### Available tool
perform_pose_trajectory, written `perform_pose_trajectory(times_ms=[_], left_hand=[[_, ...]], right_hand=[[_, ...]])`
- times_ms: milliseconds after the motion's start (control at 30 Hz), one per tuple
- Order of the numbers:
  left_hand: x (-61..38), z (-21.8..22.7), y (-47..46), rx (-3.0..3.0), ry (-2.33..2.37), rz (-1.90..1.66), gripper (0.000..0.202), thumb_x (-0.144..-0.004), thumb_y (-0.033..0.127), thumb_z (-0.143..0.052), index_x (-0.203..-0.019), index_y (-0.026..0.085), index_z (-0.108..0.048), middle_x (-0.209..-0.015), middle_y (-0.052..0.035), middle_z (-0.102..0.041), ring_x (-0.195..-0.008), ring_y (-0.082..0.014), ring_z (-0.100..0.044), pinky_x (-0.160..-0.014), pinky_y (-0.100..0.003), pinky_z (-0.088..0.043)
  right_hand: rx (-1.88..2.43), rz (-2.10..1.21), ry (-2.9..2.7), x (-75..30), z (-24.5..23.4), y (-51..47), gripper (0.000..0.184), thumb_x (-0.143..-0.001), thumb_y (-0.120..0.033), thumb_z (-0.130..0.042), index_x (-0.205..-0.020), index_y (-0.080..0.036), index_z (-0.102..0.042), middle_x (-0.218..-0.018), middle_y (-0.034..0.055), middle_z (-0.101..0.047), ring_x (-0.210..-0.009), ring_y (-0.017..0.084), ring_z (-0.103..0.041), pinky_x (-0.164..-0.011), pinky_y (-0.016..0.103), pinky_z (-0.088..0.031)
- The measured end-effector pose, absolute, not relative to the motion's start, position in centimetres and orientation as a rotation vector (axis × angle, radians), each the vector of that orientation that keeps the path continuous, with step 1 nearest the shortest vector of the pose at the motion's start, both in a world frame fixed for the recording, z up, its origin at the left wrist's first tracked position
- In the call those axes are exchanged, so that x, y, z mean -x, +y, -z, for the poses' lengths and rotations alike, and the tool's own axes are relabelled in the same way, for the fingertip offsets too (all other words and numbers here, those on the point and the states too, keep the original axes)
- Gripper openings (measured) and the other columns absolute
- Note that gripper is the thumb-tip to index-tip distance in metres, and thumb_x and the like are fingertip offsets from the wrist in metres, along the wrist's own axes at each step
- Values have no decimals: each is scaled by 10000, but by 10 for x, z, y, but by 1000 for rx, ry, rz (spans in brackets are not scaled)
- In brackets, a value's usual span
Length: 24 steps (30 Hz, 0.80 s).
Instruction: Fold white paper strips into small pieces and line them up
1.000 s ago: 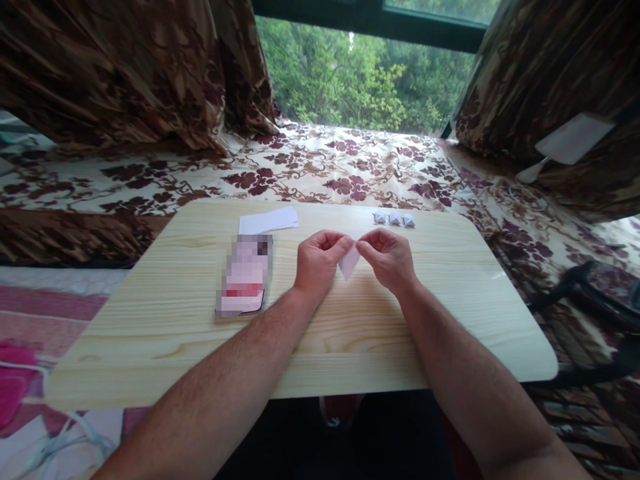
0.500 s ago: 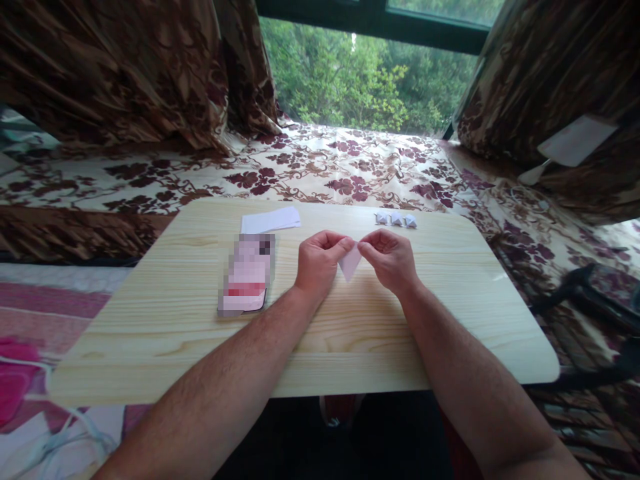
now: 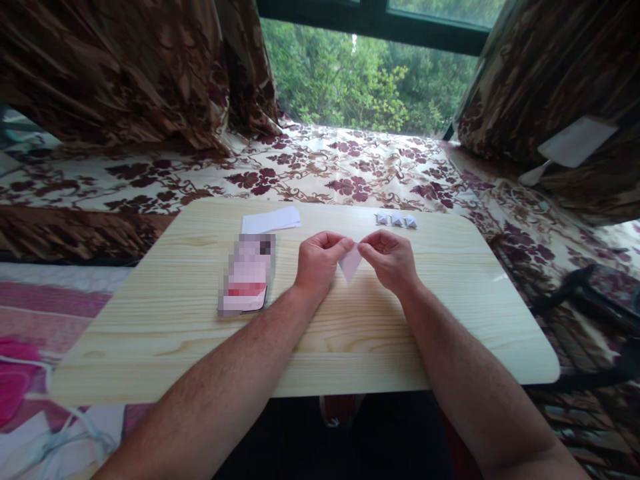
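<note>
Between my two hands is a small piece of white folded paper [image 3: 349, 265], its pointed end hanging down over the wooden table. My left hand [image 3: 320, 259] pinches its upper left part between thumb and forefinger. At the upper right edge, my right hand [image 3: 389, 256] is closed on the same paper in a similar pinch. The fingertips hide the top of the paper. Just beyond my right hand, three small white folded paper pieces [image 3: 397, 220] sit in a row.
A light wood-grain table [image 3: 150, 333] spans the middle. On its left lie a stack of white paper strips [image 3: 271, 219] and a pink phone [image 3: 246, 273], partly pixelated. A white lamp [image 3: 575, 141] stands at right, beyond the table. White cables [image 3: 75, 417] lie at lower left.
</note>
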State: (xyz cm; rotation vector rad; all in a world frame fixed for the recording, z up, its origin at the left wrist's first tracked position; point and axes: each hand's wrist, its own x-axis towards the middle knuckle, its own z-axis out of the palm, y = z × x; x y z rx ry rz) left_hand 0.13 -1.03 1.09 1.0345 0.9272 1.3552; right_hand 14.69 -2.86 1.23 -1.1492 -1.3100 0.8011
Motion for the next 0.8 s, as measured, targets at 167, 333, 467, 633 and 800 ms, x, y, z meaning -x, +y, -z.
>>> perform_pose_trajectory(times_ms=[167, 333, 467, 633, 800], left_hand=[[0, -10, -9, -1042, 942, -1357, 243, -646, 341, -847, -672, 153, -695, -617, 11, -633, -557, -89, -512, -555, -232, -391], [1, -7, -9, -1127, 922, -1265, 244, -669, 349, -839, -752, 147, -730, -681, -14, -679, -600, -110, -556, -585, -242, -414], [1, -5, -9, -1193, 963, -1225, 278, -673, 390, -835, -733, 140, -732, -664, -21, -670, -595, -116, -546, -578, -248, -400], [1, -6, -9, -1215, 1001, -1241, 284, -680, 401, -826, -690, 144, -705, -637, -11, -648, -574, -110, -518, -557, -246, -379], [4, -9, -9, -1314, 1011, -1168, 263, -702, 394, -800, -709, 144, -720, -652, -15, -656, -584, -117, -524, -559, -246, -378]], right_hand=[[1149, -818, -1325, -145, -13, -29, 112, -758, -279, -720, -710, -186, -678, -662, 1, -675, -609, 133, -589, -601, 269, -469], [1166, -809, -1282, -147, -16, -28, 115, -743, -278, -727, -703, -183, -677, -644, -5, -669, -592, 125, -575, -579, 264, -451], [1176, -796, -1272, -148, -19, -28, 114, -737, -276, -727, -702, -179, -677, -645, -4, -671, -598, 125, -580, -581, 262, -452], [1199, -787, -1296, -146, -19, -30, 124, -739, -286, -723, -704, -176, -677, -649, 0, -676, -600, 126, -584, -579, 259, -454], [1217, -779, -1287, -147, -19, -29, 114, -739, -277, -719, -703, -178, -674, -647, 0, -671, -594, 127, -579, -575, 259, -449]])
